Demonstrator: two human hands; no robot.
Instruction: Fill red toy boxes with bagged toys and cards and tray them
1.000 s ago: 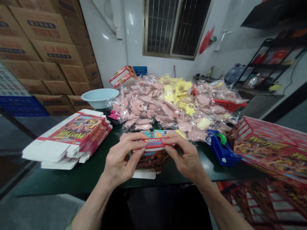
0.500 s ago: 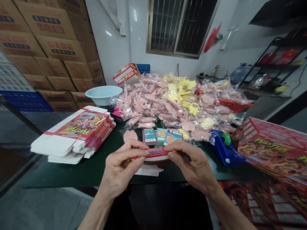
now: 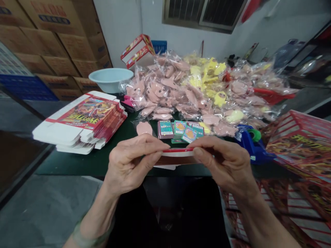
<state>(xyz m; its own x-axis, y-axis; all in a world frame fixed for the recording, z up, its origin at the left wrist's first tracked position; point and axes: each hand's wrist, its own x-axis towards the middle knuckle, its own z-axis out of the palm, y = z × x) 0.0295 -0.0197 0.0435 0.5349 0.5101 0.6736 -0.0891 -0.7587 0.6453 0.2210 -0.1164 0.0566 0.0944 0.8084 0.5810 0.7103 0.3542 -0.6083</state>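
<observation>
Between my hands I hold a red-and-white cardboard piece (image 3: 178, 151), seen nearly edge-on above the table's front edge. My left hand (image 3: 137, 162) pinches its left end between thumb and fingers. At its right end, my right hand (image 3: 223, 162) grips it the same way. Just beyond lie a stack of cards (image 3: 166, 130) and several loose teal cards (image 3: 189, 134). A bagged pink toy (image 3: 144, 128) is left of the stack. Part of a white sheet (image 3: 167, 167) shows beneath the held piece.
Flattened printed boxes (image 3: 88, 112) are stacked at left, a pale blue basin (image 3: 111, 80) behind them. Bagged pink and yellow toys (image 3: 168, 89) heap along the back. At right are a blue tape dispenser (image 3: 249, 146) and red printed boxes (image 3: 302, 144).
The view has tilted downward. The held piece has turned from showing its printed red face to nearly edge-on, and my hands are a little farther apart, both still gripping it.
</observation>
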